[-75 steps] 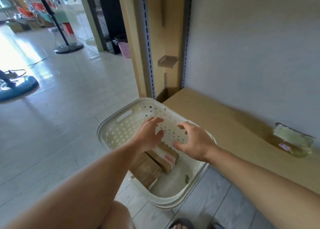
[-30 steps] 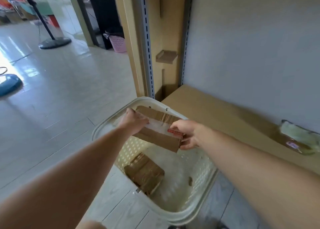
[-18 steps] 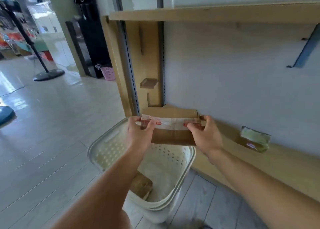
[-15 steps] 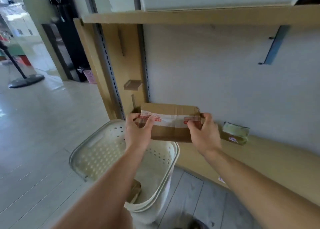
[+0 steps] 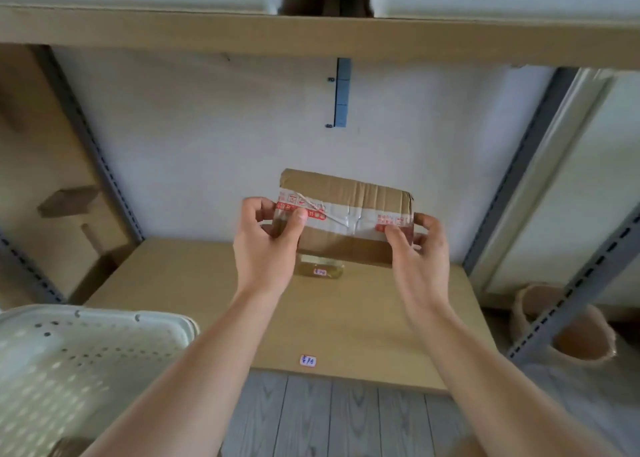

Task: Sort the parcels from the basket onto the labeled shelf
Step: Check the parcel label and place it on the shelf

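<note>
I hold a brown cardboard parcel (image 5: 349,210) with white and red tape in the air above the low cardboard shelf (image 5: 194,283). My left hand (image 5: 268,245) grips its left end and my right hand (image 5: 417,252) grips its right end. A small greenish packet (image 5: 320,270) with a red-and-white sticker lies on the shelf just below the parcel, partly hidden by it. A small white label (image 5: 308,360) sits at the shelf's front edge. The white perforated basket (image 5: 69,352) stands at the lower left; a brown parcel corner (image 5: 65,449) shows at its bottom.
An upper shelf board (image 5: 311,35) spans the top with white boxes on it. Grey slotted uprights (image 5: 93,151) stand at left and right. A blue bracket (image 5: 341,98) is on the back wall. A brown paper roll (image 5: 568,325) lies at the right.
Both hands lifted the taped parcel out of the basket and carried it right, over the low shelf. The view swung right, so the basket now sits at the lower left.
</note>
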The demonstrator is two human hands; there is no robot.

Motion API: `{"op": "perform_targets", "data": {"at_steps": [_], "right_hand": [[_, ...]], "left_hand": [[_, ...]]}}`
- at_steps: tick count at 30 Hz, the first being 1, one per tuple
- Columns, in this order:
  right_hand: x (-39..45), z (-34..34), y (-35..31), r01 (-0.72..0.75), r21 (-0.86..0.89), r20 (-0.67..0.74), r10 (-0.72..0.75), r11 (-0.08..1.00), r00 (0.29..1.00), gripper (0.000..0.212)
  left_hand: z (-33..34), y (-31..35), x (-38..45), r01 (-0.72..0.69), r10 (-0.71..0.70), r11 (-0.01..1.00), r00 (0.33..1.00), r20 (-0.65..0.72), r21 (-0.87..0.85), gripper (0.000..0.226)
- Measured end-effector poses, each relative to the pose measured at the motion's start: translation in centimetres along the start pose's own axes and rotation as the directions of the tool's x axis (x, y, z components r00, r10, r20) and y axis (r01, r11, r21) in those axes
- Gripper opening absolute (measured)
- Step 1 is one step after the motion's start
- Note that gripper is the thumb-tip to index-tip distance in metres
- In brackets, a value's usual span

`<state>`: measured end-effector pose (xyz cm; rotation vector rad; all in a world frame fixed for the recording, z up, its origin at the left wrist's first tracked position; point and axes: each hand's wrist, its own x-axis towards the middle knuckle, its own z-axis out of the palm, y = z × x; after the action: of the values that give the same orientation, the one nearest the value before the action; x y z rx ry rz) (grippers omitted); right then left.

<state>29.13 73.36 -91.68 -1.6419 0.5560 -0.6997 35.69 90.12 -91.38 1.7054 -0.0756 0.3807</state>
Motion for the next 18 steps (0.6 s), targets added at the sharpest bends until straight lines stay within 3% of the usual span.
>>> {"op": "perform_targets", "data": {"at_steps": [6,11,18], "right_hand": [[2.4,-3.4,-0.9,0.157,0.008,-0.051,-0.157,0.987,0.986,0.039],[1.6,-4.7,-2.3,0.327,-0.088,-0.012,-0.329,0.941,0.944,0.025],[1.6,-3.7,-0.8,0.328,-0.027,0.049,-0.327,0.944,0.944,0.016]], "left_hand": [[2.4,1.8,0.3,-0.087,0.091,0.996,0.989,0.119,-0.033,0.031],[1.5,1.5,-0.2,-0.089,0.095,0.994,0.990,0.107,-0.056,0.025],[0.8,0.3,0.3,-0.006,0.012,0.998,0.996,0.091,-0.063,0.028]]}}
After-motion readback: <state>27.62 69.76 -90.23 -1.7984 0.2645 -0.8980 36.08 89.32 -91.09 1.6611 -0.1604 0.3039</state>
